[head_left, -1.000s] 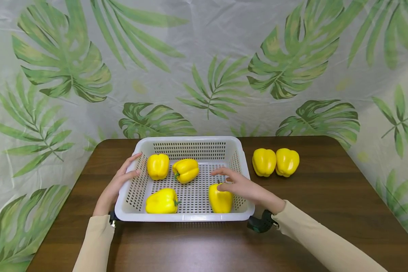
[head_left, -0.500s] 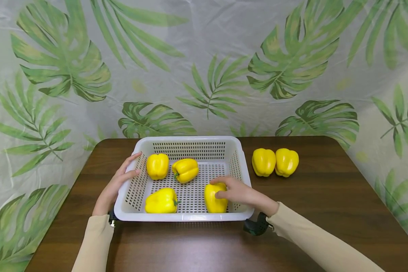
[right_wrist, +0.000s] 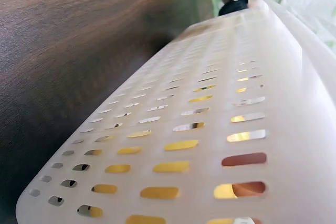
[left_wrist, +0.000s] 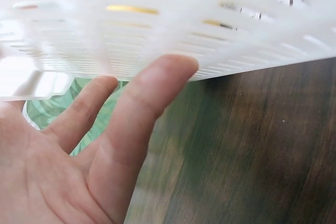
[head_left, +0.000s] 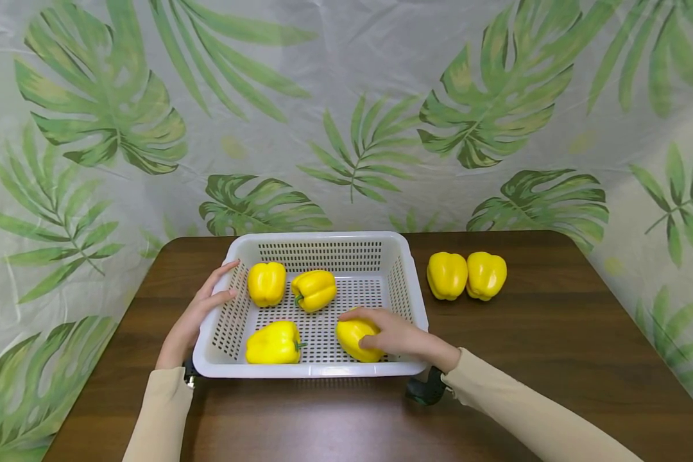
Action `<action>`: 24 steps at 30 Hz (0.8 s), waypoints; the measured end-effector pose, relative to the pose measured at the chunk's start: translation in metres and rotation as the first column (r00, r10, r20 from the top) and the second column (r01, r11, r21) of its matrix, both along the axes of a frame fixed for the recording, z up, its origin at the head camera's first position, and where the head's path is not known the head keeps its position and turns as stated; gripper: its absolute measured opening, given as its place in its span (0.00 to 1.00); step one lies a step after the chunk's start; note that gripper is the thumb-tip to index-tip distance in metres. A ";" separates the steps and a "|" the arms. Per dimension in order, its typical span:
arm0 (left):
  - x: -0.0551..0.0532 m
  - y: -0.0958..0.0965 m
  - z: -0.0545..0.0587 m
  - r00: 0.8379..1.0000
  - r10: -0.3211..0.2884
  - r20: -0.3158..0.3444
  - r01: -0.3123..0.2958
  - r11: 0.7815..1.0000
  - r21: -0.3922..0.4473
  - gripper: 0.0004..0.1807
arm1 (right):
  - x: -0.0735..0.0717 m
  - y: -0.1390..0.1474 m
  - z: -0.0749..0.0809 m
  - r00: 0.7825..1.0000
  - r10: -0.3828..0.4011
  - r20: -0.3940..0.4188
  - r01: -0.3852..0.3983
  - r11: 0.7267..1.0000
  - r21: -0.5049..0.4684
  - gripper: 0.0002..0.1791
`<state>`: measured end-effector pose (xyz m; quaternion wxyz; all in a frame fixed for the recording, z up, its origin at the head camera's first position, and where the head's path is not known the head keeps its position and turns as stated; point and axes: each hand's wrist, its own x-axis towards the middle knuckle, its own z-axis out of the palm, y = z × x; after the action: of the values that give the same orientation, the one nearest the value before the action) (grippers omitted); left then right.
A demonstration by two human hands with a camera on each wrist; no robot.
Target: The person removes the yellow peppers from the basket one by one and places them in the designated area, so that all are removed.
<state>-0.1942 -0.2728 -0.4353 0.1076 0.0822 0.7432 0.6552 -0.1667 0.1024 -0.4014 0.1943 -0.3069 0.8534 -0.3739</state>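
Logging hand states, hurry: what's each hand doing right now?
Left hand: open, touching the basket.
Right hand: closed, holding a pepper.

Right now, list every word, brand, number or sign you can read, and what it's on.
None: no readable text stands on the basket, the yellow peppers, the table or the leaf-patterned cloth.
If the black wrist strap bears any, it is too small to read.
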 end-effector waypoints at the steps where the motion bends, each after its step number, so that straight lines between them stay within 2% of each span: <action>1: 0.000 0.000 0.000 1.000 0.000 0.001 0.000 1.000 0.001 0.33 | 0.000 0.000 -0.001 1.000 0.002 -0.002 -0.002 1.000 -0.001 0.28; 8: 0.001 0.000 0.000 1.000 0.001 0.003 -0.001 1.000 0.005 0.33 | 0.000 -0.001 -0.002 1.000 -0.017 -0.013 0.017 1.000 -0.011 0.27; 11: 0.001 0.001 0.000 1.000 -0.002 0.002 0.002 1.000 0.008 0.33 | 0.001 -0.001 -0.001 0.999 -0.046 0.020 0.047 0.997 -0.054 0.28; 17: 0.000 0.000 0.000 1.000 -0.005 0.003 0.005 1.000 0.006 0.33 | 0.002 0.003 0.006 0.982 -0.097 0.161 0.124 0.978 -0.168 0.29; 24: 0.000 0.000 0.000 1.000 0.000 0.000 0.000 1.000 -0.003 0.33 | 0.000 0.009 0.015 0.981 -0.096 0.168 0.132 0.966 -0.222 0.30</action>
<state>-0.1941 -0.2728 -0.4354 0.1078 0.0820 0.7442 0.6541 -0.1667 0.1116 -0.3864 0.2012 -0.2476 0.8024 -0.5044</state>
